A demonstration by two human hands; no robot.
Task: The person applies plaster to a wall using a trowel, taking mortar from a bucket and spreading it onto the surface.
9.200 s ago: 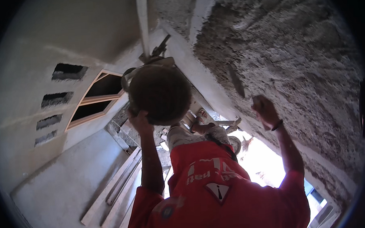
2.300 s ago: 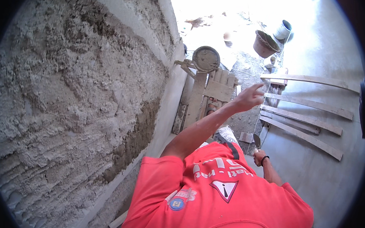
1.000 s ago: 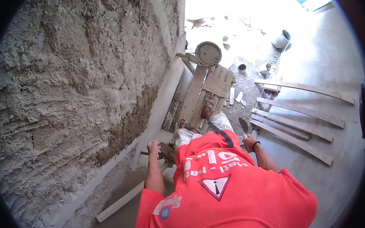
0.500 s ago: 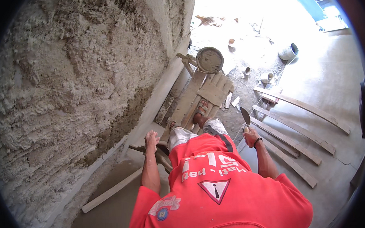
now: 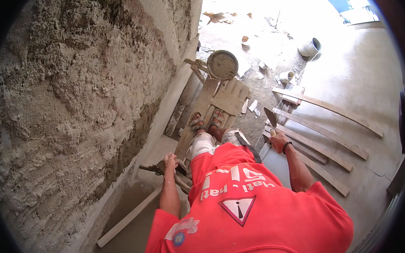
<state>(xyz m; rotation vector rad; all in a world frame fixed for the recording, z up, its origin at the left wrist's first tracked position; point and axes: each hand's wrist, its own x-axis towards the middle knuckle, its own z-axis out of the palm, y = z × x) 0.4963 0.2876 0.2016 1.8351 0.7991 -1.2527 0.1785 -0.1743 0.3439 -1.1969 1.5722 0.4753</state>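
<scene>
In my right hand (image 5: 279, 142) is a pointed trowel (image 5: 270, 117), its handle in my closed fingers and its blade tilted up and away from me. My left hand (image 5: 170, 162) is lowered beside the wall, fingers loosely curled, with nothing visible in it. Below it lie the wooden end pieces of a plank platform (image 5: 182, 180), and a dark rounded thing there is partly covered. Both my sandalled feet stand on the platform. At its far end sits a round bucket (image 5: 223, 65) holding grey mortar.
A rough, partly plastered wall (image 5: 74, 91) rises close on the left. Several long boards (image 5: 322, 136) lie on the floor at right. Beyond them are a tipped bucket (image 5: 308, 48), a smaller container (image 5: 286, 76) and scattered rubble. A timber (image 5: 129, 217) slants across the lower left.
My view has shifted slightly, and both feet now show fully on the planks. My left hand has lowered toward the platform's end. The trowel blade has tipped farther left.
</scene>
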